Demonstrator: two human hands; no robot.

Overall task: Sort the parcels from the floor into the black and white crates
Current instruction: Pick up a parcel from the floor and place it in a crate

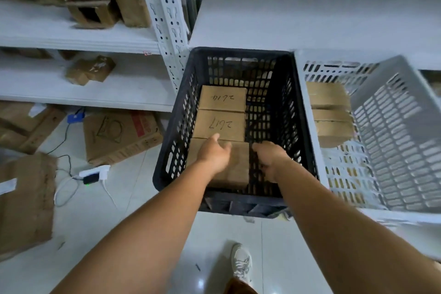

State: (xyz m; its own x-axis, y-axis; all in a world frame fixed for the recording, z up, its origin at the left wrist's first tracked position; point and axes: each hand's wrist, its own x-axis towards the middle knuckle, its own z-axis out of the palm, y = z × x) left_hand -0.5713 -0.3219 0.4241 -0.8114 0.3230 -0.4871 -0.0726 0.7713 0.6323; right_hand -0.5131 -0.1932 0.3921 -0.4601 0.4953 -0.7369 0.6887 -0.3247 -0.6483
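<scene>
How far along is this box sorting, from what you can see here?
Partly done. Two brown cardboard parcels with handwritten numbers already lie in the black plastic crate, and more parcels sit in the white plastic crate. In hand: both hands, left and right, are at a third unmarked cardboard parcel in the black crate. Cardboard boxes on the floor may remain.

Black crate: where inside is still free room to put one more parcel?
In the black crate the left side is crowded: three parcels in a row, the nearest under the left hand. Free is the strip of mesh floor between that row and the right wall; the right hand fills its near end.
</scene>
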